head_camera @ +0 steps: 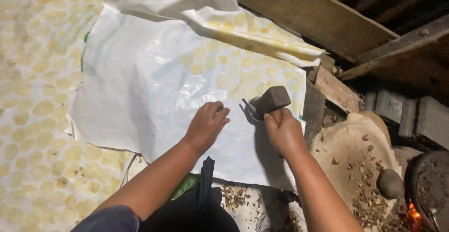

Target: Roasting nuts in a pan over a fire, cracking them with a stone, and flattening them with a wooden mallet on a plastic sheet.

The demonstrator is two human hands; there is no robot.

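My right hand (284, 131) keeps a closed grip on a dark, blocky stone mallet (272, 99) raised over the glossy white plastic sheet (140, 87), while my left hand (206, 123) rests knuckles-bent, holding nothing, beside it.

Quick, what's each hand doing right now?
Left hand: holds nothing, fingers curled, resting on the white sheet.
Right hand: closed around a mallet.

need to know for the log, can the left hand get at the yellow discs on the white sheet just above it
Probably yes. The left hand lies flat on the white sheet, and the yellow discs lie just beyond its fingers with bare sheet between. The right hand, gripping a mallet, stays off to the side.
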